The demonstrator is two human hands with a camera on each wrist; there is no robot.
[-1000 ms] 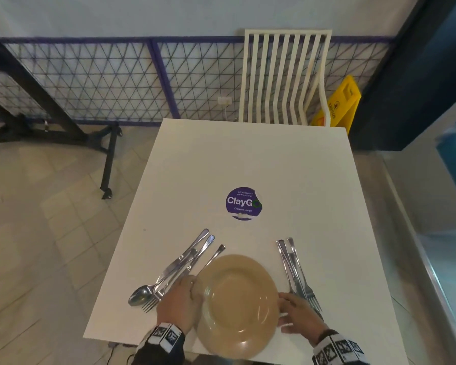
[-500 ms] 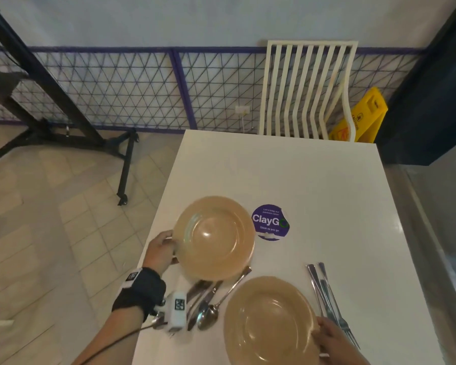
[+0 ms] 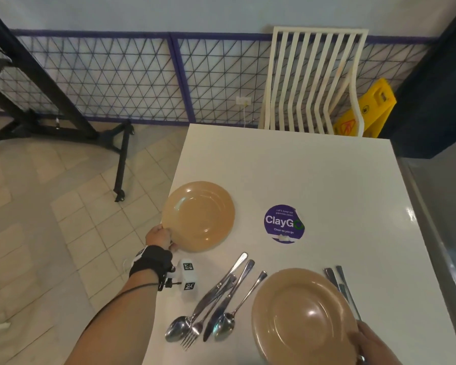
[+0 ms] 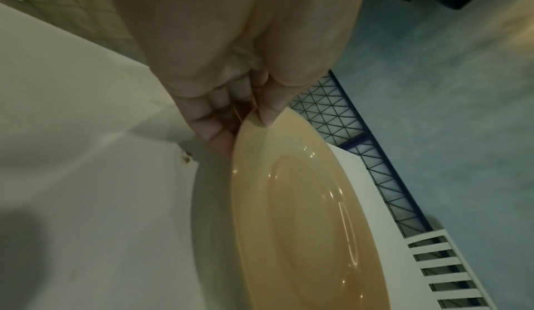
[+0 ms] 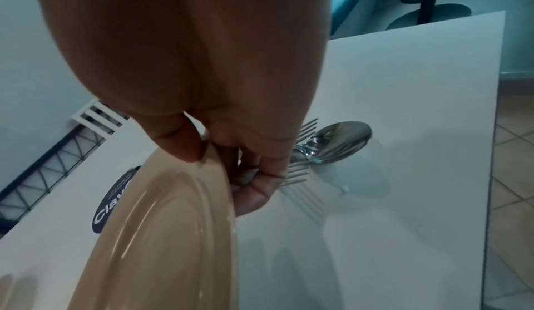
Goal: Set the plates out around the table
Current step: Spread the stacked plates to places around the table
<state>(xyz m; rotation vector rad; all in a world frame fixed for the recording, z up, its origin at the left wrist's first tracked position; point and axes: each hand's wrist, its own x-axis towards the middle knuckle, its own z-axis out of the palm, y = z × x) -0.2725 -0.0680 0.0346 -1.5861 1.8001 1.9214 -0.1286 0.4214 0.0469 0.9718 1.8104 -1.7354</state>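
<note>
- Gripping the near-left rim of one tan plate (image 3: pixel 198 216) is the left hand (image 3: pixel 159 237); in the left wrist view the thumb is lying on top of the rim and the fingers (image 4: pixel 215 136) are curling beneath it.
- That plate is sitting at the left edge of the white surface (image 3: pixel 313 169), tilted up a little on the held side, with its shadow showing under it.
- Pinching the near-right rim of a second tan plate (image 3: pixel 303 318) is the right hand (image 3: pixel 374 346), thumb on top, fingers underneath.
- This second plate is hanging over the near edge of the surface, toward the right corner.
- Lying between the two plates is a loose bunch of cutlery (image 3: pixel 213 301): spoons, a fork and a knife, handles pointing away.
- More cutlery (image 3: pixel 344 288) is lying just right of the near plate, partly hidden by it.
- A round purple sticker (image 3: pixel 283 223) is sitting near the middle of the surface.
- A white slatted chair (image 3: pixel 313 80) is standing at the far edge.
</note>
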